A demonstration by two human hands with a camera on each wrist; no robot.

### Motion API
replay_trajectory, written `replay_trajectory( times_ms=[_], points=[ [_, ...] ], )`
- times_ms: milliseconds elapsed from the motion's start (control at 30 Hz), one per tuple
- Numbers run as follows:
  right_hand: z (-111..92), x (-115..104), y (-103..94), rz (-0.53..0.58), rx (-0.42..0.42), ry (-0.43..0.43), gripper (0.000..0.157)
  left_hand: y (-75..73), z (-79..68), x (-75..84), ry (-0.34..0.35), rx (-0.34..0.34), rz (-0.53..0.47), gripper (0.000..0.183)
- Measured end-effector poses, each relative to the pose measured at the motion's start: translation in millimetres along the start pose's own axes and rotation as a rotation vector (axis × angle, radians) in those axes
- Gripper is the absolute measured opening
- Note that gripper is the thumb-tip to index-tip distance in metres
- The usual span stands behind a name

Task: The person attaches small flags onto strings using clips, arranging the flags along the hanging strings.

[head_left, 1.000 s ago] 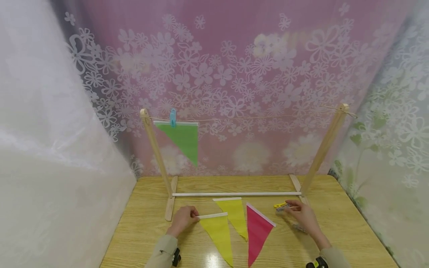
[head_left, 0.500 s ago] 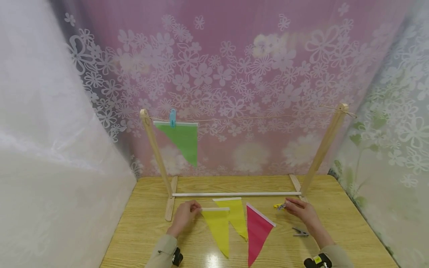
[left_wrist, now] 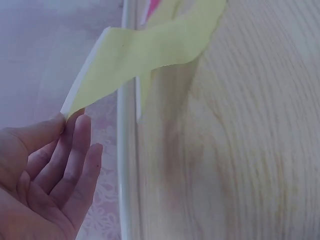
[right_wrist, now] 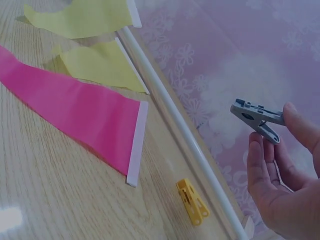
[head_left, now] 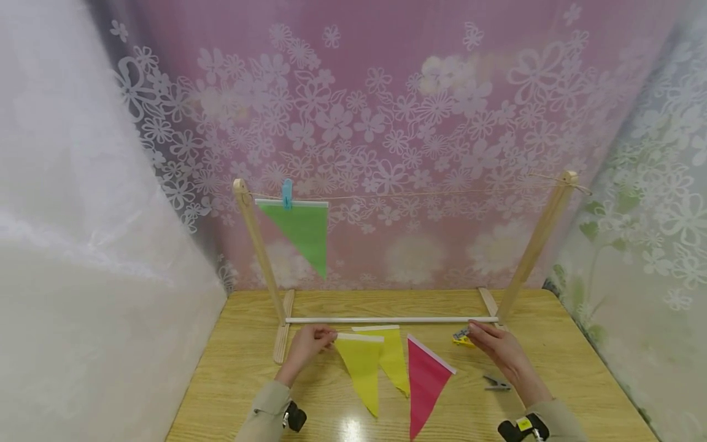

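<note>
My left hand (head_left: 310, 348) pinches a yellow pennant (left_wrist: 135, 52) by the left corner of its white top edge. The pennant hangs from there, raised in front of a second yellow pennant (head_left: 393, 356) on the table. My right hand (head_left: 499, 351) pinches a grey clothespin (right_wrist: 257, 119) by its handles between thumb and fingers. Below it on the table lies a yellow clothespin (right_wrist: 192, 202). A pink pennant (head_left: 428, 380) lies between the hands, and another grey clothespin (head_left: 496, 383) rests close to the right wrist.
A wooden stand with a left post (head_left: 256, 252), a right post (head_left: 538, 245) and a white bottom rod (head_left: 386, 320) carries a string (head_left: 420, 194). A green pennant (head_left: 304, 227) hangs on its left part from a blue clothespin (head_left: 287, 194). A flowered curtain (head_left: 353, 123) backs the table.
The left hand has risen with the yellow pennant, moving slightly away and to the right. My right hand has lifted the grey clothespin off the spot beside the yellow one.
</note>
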State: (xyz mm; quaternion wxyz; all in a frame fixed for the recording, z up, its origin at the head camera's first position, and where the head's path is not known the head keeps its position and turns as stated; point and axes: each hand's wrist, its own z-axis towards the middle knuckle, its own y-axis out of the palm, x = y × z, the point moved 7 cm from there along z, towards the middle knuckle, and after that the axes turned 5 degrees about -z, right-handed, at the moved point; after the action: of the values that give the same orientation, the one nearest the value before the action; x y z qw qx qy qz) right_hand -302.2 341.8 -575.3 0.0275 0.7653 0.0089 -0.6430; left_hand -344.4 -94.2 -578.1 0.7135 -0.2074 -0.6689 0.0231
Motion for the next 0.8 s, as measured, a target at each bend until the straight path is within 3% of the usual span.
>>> replay_trajectory(
  times_ms=[67, 200, 400, 600, 800],
  points=[
    [0, -2, 1.6, -0.020, 0.001, -0.001, 0.057, 1.1, 0.3, 4.2, -0.022, -0.023, -0.061, 0.024],
    [-1, -5, 4.3, -0.031, -0.002, -0.006, 0.060, 2.7, 1.6, 11.7, -0.062, -0.045, -0.156, 0.029],
    [-5, -9, 7.2, 0.019, -0.013, -0.017, 0.047, 5.7, 1.6, 26.3, -0.070, -0.084, -0.206, 0.035],
    [-8, -21, 14.6, 0.007, -0.061, -0.057, 0.024, 4.8, 3.8, 45.7, -0.057, -0.105, -0.225, 0.035],
    [-11, -36, 21.0, 0.001, -0.092, -0.083, 0.023, 0.2, 4.1, 69.3, -0.038, -0.076, -0.220, 0.033]
  ],
)
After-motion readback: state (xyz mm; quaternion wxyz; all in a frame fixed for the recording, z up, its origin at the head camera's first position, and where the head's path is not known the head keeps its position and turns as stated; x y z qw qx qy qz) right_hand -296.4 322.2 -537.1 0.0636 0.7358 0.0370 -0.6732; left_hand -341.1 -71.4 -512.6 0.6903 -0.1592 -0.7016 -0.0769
